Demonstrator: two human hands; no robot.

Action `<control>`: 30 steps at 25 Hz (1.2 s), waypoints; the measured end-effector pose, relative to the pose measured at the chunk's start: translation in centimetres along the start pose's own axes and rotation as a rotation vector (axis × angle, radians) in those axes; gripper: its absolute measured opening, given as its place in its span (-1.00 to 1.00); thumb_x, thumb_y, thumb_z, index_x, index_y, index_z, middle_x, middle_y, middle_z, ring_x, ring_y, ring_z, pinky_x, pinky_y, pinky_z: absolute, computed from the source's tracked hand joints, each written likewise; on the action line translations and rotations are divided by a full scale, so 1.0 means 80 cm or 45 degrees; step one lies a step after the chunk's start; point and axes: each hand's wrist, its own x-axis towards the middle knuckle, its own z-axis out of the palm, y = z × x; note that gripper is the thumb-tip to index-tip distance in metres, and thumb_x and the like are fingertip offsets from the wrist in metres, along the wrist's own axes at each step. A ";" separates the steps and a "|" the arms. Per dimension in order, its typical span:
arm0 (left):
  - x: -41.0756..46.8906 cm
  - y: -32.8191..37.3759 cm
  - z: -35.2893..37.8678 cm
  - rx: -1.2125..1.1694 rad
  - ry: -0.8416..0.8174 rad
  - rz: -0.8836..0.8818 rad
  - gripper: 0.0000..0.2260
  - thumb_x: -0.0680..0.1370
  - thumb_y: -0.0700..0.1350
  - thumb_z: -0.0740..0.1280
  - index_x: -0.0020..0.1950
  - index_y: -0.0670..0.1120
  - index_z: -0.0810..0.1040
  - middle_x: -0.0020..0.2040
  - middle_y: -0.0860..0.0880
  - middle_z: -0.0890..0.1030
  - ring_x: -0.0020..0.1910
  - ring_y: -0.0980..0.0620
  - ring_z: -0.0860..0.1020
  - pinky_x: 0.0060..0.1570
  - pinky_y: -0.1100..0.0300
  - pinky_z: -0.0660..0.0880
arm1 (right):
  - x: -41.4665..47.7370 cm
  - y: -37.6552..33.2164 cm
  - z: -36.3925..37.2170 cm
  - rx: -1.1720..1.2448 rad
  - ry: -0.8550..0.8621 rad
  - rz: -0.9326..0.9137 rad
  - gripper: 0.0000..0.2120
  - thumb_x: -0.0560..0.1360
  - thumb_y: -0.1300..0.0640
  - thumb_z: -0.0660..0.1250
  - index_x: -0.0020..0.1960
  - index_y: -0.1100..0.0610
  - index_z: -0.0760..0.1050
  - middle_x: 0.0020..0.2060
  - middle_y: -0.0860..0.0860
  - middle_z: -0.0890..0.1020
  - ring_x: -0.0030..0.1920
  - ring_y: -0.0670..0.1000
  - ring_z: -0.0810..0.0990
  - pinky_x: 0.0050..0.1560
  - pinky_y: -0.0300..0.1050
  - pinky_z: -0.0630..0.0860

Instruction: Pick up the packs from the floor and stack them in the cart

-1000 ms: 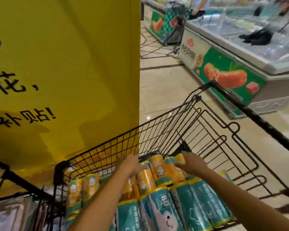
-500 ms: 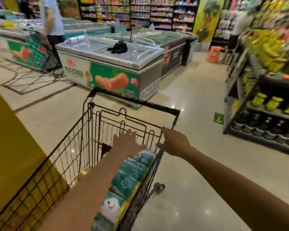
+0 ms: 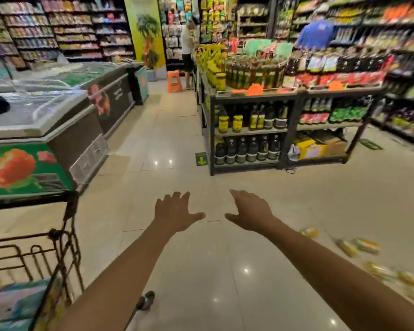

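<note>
Blurred yellow-and-teal packs (image 3: pixel 366 246) lie scattered on the glossy beige tiled floor (image 3: pixel 201 271) at lower right, well apart from both hands. Left hand (image 3: pixel 175 215) and right hand (image 3: pixel 250 212) hang over bare floor, fingers spread, holding nothing. Black wire shopping cart (image 3: pixel 65 237) at lower left holds teal packs (image 3: pixel 12 304) inside. Green-fronted chest freezer (image 3: pixel 34 144) beyond it.
</note>
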 end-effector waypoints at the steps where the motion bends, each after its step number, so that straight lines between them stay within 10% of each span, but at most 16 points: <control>1: 0.018 0.040 0.004 0.002 -0.017 0.062 -0.24 0.48 0.41 0.12 0.54 0.00 0.11 0.49 -0.06 0.25 0.40 -0.13 0.30 0.33 -0.02 0.26 | -0.006 0.043 -0.003 0.000 -0.006 0.060 -0.33 0.51 -0.19 0.27 0.48 0.08 0.15 0.33 0.09 0.42 0.27 0.13 0.44 0.18 0.00 0.43; 30: 0.708 0.593 0.251 0.160 -0.556 0.727 -0.30 0.50 0.36 0.15 0.50 -0.02 0.18 0.44 -0.02 0.31 0.36 -0.04 0.35 0.27 0.09 0.30 | 0.269 0.726 0.202 0.478 -0.457 1.366 -0.38 0.52 -0.23 0.21 0.41 0.15 0.25 0.30 0.09 0.44 0.31 0.11 0.42 0.23 -0.03 0.41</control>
